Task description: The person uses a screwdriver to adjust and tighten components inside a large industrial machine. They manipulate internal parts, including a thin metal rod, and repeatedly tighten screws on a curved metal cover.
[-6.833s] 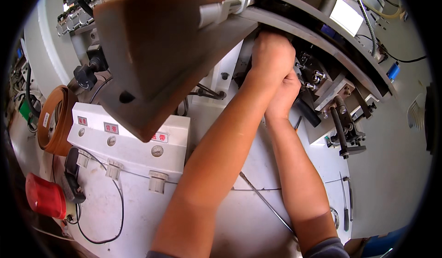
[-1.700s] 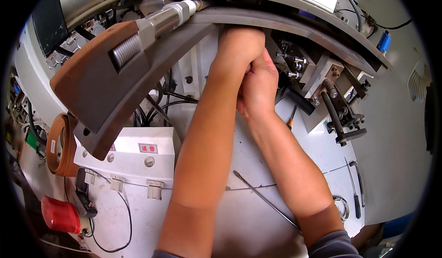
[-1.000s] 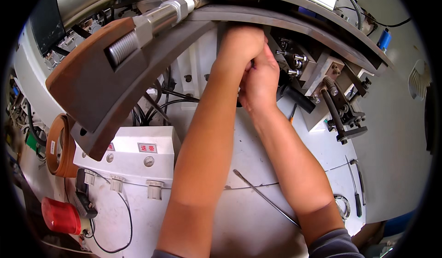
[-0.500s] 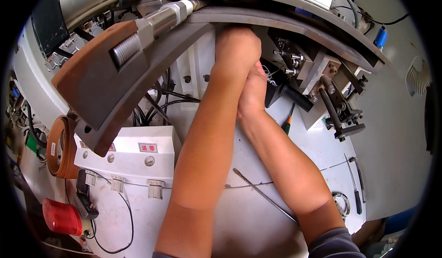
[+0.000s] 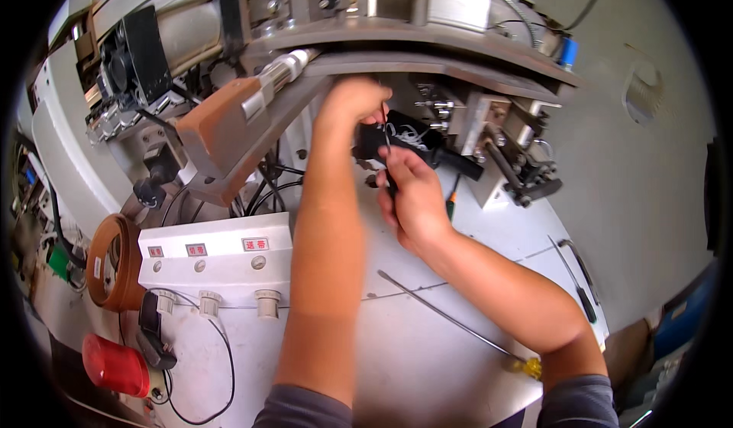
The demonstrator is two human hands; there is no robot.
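Observation:
My right hand (image 5: 416, 199) is closed round the dark handle of a thin-shafted screwdriver (image 5: 387, 142), its shaft pointing up toward my left hand. Under the curved metal plate (image 5: 427, 63), my left hand (image 5: 357, 101) is curled, fingers pinched near the shaft's tip. Motion blur hides what those fingers hold, if anything. Just behind the shaft sits a black open holder (image 5: 431, 139) with white stringy scraps in it. A bracket with metal bolts and fittings (image 5: 437, 109) stands right of my left hand.
On the white bench (image 5: 427, 313) lie a long screwdriver with a yellow handle (image 5: 527, 366) and another dark-handled screwdriver (image 5: 584, 302). A white control box (image 5: 229, 275), a brown tape roll (image 5: 107, 264) and a red lamp (image 5: 114, 365) stand left. The brown-capped machine arm (image 5: 221, 119) juts above them.
My right hand has come down and away from my left hand, and the screwdriver now shows in it. The view has shifted, bringing the long screwdriver's yellow handle into sight.

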